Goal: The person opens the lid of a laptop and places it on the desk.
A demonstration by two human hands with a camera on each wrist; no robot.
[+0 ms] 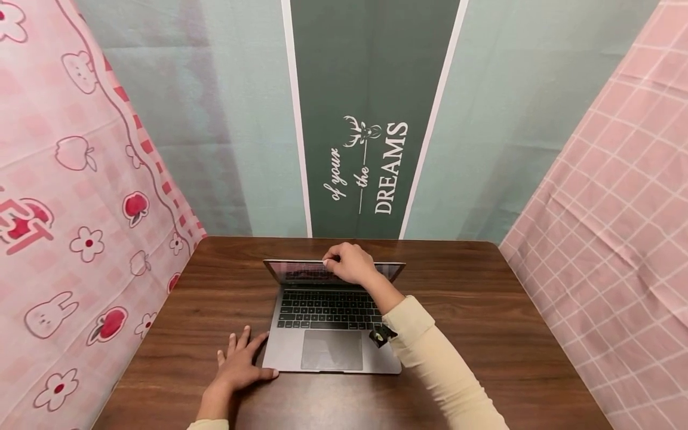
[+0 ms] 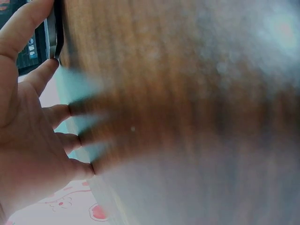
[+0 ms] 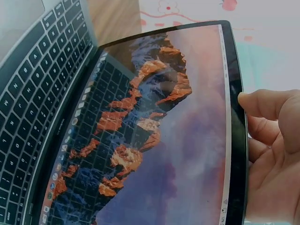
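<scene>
An open grey laptop [image 1: 332,352] stands on the wooden table, its lid raised at an angle. My right hand [image 1: 348,263] holds the lid's top edge near the middle. In the right wrist view, the thumb of that hand [image 3: 274,136] is on the black bezel and the other fingers are curled behind the lid. The screen [image 3: 187,140] is lit with a mountain picture and reflects the keyboard [image 3: 35,93]. Spread flat on the table, my left hand [image 1: 236,364] has its thumb and index finger at the laptop's left side, with the thumb by the front corner.
The brown wooden table [image 1: 462,334] extends on both sides of the laptop. Pink patterned cloth [image 1: 80,209] hangs along the left, pink checked cloth [image 1: 613,197] along the right. A green curtain with printed lettering [image 1: 371,89] stands behind the table's far edge.
</scene>
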